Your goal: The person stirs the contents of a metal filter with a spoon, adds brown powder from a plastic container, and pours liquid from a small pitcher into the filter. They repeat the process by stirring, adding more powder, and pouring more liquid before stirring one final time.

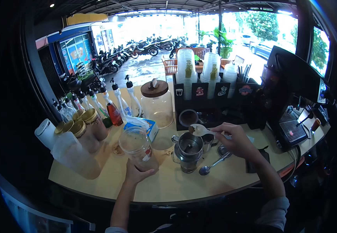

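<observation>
My left hand [139, 173] is wrapped round the lower part of a clear open jar [134, 144], which tilts slightly over the counter. In my right hand [234, 138] is a white scoop [202, 130], with something brown at its tip. That tip hangs over the rim of a metal cup [190, 146], where a dark part shows inside. The cup sits on top of a metal pitcher [188, 165]. A metal spoon [214, 164] lies on the counter to the right of the pitcher.
Pump bottles [113, 110] and gold-lidded jars [94, 124] stand at the left. Behind are a wooden-lidded jar [157, 105], a tissue box [151, 129] and a black organizer with stacked plastic cups [186, 70]. An espresso machine [290, 132] is at the right.
</observation>
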